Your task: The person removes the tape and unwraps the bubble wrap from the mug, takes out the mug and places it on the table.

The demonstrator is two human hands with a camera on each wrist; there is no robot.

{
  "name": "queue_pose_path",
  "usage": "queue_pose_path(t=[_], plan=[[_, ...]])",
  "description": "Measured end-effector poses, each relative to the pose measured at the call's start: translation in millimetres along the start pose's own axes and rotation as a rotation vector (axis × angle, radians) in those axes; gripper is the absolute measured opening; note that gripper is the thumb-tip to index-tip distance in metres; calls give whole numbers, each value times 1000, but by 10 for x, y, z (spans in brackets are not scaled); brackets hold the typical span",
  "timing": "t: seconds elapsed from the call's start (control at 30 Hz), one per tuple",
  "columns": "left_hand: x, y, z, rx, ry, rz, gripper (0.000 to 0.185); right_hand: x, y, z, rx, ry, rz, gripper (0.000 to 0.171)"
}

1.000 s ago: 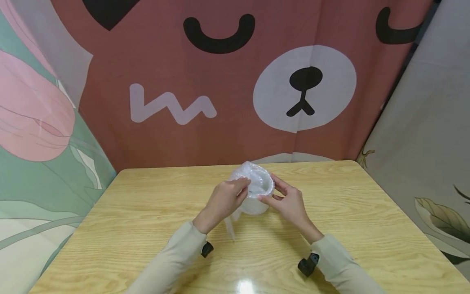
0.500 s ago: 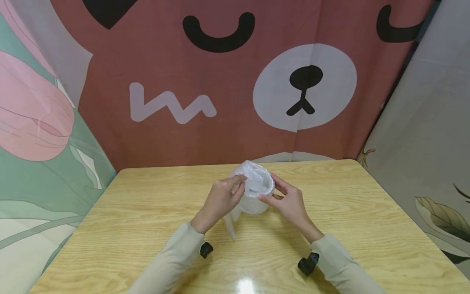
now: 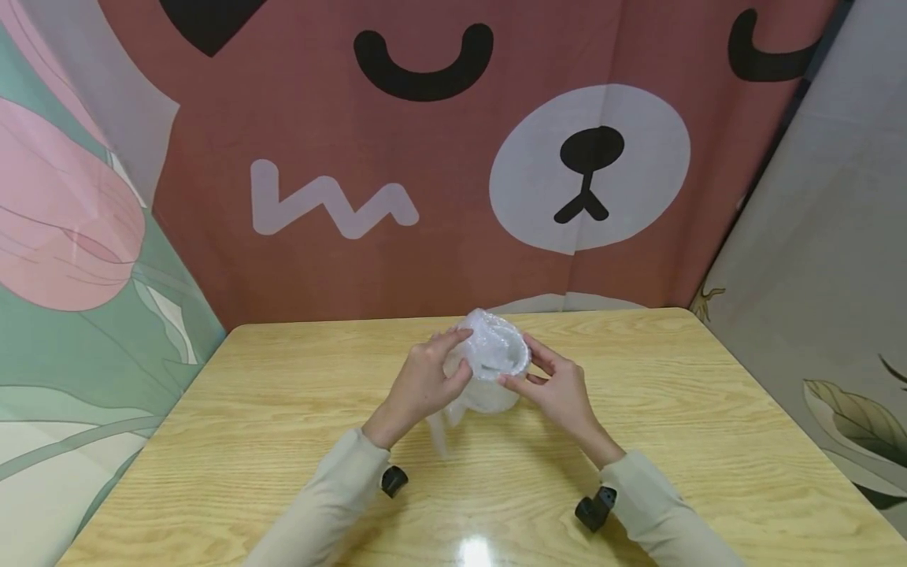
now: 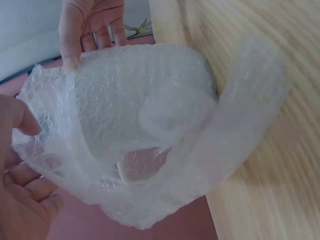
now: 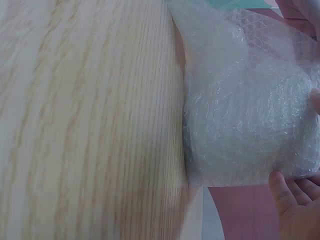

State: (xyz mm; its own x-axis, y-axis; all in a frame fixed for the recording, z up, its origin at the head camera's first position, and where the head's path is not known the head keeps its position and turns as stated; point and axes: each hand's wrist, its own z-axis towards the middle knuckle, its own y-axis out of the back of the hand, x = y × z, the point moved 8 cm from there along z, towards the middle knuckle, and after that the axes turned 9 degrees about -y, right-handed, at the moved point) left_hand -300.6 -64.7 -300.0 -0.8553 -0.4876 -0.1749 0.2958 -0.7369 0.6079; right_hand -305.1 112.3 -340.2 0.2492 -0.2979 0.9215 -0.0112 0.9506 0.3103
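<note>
A pink curtain point(image 3: 312, 268) with a sleepy bear face fills the top of the head view, its far eye cut off. The wooden table point(image 3: 269, 457) spreads below and runs out at the bottom edge, as do my sleeves point(image 3: 319, 504). Centre of the frame, at the table's far side, is a cup point(image 3: 496, 394) in bubble wrap point(image 3: 485, 339), its mouth tipped toward me; the cloudy film hides most of it, and I cannot tell whether its base touches the wood. In the left wrist view a pale handle point(image 4: 123, 172) shows, and a loose strip is blurred. My right hand point(image 3: 563, 394) has the rim and wrap clamped between thumb and fingers. My left hand point(image 3: 425, 382) touches the wrap, thumb and forefinger apart; the other fingertips are hidden. A small black wrist camera point(image 3: 591, 510) sits beneath each cuff.
</note>
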Motion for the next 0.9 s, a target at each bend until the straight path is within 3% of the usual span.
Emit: queue_pose_path(t=[0.13,0.3,0.63,0.9], plan=[[36,-35,-25,64,37,2,39,6,0,-1,-2,1,-6,71],[67,-58,-56,90,71,2,38,3,-4,-3,-1,-2,2,71],[82,-63,-81,79,82,-23,32,-5,-1,-2,-3,7,0,72],[130,-33,-93,39,180,-109,28,-6,1,-3,-8,10,-8,71]])
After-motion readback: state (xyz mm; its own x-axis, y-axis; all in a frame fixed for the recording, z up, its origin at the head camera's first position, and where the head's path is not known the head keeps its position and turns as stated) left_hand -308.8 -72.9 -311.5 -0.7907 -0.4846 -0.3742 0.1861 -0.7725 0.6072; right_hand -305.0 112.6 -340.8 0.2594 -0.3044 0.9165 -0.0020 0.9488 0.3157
